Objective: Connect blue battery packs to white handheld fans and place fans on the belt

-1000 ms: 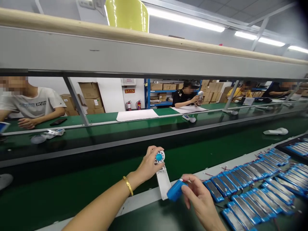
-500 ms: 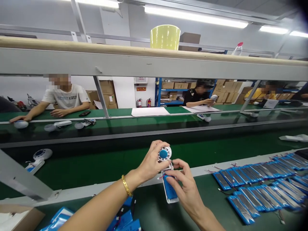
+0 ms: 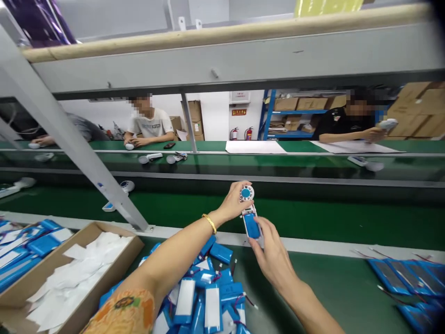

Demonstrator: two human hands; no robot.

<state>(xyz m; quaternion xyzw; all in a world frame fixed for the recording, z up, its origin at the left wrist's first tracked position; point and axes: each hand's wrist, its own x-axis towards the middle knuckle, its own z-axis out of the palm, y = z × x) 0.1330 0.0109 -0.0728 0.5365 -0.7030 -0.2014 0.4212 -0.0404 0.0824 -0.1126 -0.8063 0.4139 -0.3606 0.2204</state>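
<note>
The left hand (image 3: 235, 204) pinches the handheld fan (image 3: 246, 192) by its head, over the rail (image 3: 330, 247) edging the worktop (image 3: 333, 287); the right hand (image 3: 274, 255) clasps its lower end, a blue battery (image 3: 252, 226) lying inside — should a lead I can't see sit underneath, pressing might nip it.

Is showing white fan body (image 3: 246, 193) with round slotted head, blue centre | is slanting, head foremost, over near edge of green belt (image 3: 295, 213) | is carrying flat blue battery (image 3: 251, 226) inside open handle
</note>
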